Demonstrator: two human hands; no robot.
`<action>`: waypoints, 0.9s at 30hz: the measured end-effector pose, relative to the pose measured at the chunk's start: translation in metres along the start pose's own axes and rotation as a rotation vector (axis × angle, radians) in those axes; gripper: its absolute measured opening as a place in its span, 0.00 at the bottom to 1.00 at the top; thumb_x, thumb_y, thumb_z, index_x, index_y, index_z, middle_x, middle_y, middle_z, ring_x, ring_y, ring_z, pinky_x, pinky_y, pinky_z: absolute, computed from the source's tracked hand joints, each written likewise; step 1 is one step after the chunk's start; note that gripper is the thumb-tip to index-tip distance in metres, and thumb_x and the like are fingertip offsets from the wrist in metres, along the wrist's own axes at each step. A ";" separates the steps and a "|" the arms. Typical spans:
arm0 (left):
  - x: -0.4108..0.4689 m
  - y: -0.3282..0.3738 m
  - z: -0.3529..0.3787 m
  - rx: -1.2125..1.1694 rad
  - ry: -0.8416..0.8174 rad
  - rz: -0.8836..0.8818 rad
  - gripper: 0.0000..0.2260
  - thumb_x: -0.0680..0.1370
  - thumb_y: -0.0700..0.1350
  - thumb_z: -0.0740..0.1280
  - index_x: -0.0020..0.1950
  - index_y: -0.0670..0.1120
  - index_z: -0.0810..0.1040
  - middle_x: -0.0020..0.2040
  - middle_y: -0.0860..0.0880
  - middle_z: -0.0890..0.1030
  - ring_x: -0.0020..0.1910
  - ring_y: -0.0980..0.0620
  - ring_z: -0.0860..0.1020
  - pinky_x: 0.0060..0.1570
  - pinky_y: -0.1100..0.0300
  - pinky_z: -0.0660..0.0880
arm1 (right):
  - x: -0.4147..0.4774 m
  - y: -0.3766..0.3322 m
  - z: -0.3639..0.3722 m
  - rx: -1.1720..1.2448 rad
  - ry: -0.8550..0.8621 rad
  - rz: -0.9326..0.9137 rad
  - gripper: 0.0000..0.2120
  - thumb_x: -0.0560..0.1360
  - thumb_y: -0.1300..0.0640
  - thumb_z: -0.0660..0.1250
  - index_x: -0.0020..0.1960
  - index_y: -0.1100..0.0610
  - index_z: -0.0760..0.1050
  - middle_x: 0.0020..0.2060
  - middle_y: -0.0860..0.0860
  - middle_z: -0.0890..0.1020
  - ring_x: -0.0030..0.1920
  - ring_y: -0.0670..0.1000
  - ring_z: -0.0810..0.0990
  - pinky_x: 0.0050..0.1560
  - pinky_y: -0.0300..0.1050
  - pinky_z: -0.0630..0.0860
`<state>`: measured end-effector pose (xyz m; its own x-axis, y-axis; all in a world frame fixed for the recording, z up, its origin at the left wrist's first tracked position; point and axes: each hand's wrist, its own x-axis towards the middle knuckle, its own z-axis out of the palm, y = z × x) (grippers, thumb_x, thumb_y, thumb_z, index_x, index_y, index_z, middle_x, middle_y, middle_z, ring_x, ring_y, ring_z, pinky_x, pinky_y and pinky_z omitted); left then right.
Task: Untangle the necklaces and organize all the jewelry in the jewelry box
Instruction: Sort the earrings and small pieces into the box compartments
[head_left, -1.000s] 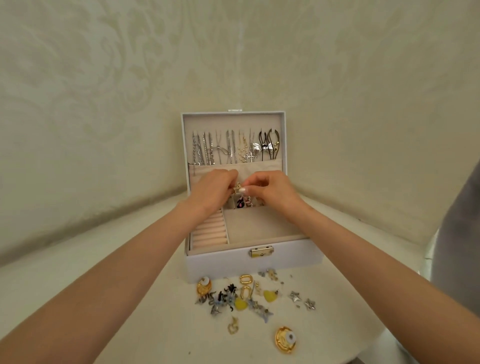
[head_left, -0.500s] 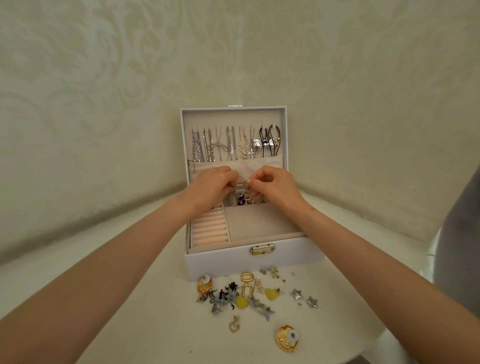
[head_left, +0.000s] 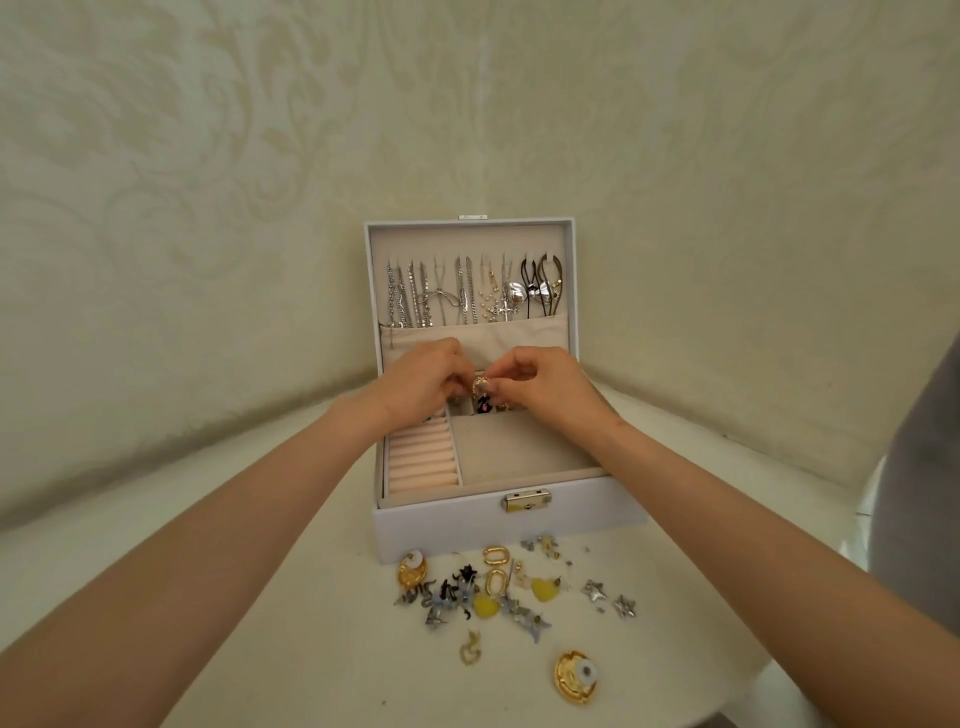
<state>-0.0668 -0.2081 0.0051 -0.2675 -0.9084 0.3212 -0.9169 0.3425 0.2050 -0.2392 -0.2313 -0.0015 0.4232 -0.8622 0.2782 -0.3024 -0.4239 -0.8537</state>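
Note:
A white jewelry box (head_left: 447, 530) stands open on the round white table (head_left: 291, 649). Several necklaces (head_left: 457, 296) hang in a row inside its lid. My left hand (head_left: 421, 382) and my right hand (head_left: 540, 387) meet over the small back compartments of the box. Between their fingertips they pinch a small gold piece of jewelry (head_left: 479, 385). A black and pink piece (head_left: 484, 404) lies in the compartment just below. A heap of loose earrings and charms (head_left: 498, 592) lies on the table in front of the box.
Pink ring rolls (head_left: 422, 460) fill the box's left part, and a wide beige compartment (head_left: 519, 447) lies to their right. A large gold round earring (head_left: 574, 675) lies near the table's front edge. A grey-clad person (head_left: 924, 493) stands at the right. Patterned walls close in behind.
Both hands have stayed over the back compartments, working the small gold piece between the fingertips. The view has shifted slightly.

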 end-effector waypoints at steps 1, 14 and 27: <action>-0.001 0.001 -0.001 -0.016 0.030 -0.007 0.10 0.75 0.34 0.65 0.53 0.42 0.81 0.50 0.43 0.78 0.50 0.47 0.76 0.51 0.55 0.70 | 0.000 -0.002 0.000 -0.016 -0.003 -0.004 0.04 0.71 0.62 0.72 0.46 0.58 0.81 0.37 0.52 0.83 0.35 0.44 0.80 0.37 0.31 0.74; -0.020 0.003 -0.004 0.005 0.117 -0.120 0.06 0.72 0.44 0.71 0.48 0.51 0.80 0.39 0.57 0.79 0.47 0.55 0.75 0.47 0.57 0.72 | 0.012 0.001 0.011 -0.307 -0.059 -0.053 0.05 0.68 0.62 0.74 0.42 0.53 0.82 0.37 0.47 0.81 0.41 0.46 0.79 0.49 0.43 0.76; -0.029 0.003 -0.001 0.096 0.204 -0.081 0.05 0.73 0.48 0.70 0.47 0.50 0.80 0.44 0.53 0.76 0.50 0.50 0.71 0.47 0.59 0.63 | 0.004 -0.008 -0.002 -0.399 0.087 -0.105 0.08 0.74 0.60 0.68 0.49 0.51 0.83 0.36 0.41 0.74 0.39 0.42 0.71 0.44 0.39 0.66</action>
<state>-0.0616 -0.1809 -0.0027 -0.1355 -0.8616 0.4892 -0.9594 0.2374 0.1524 -0.2368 -0.2323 0.0076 0.4003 -0.8218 0.4054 -0.5761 -0.5698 -0.5861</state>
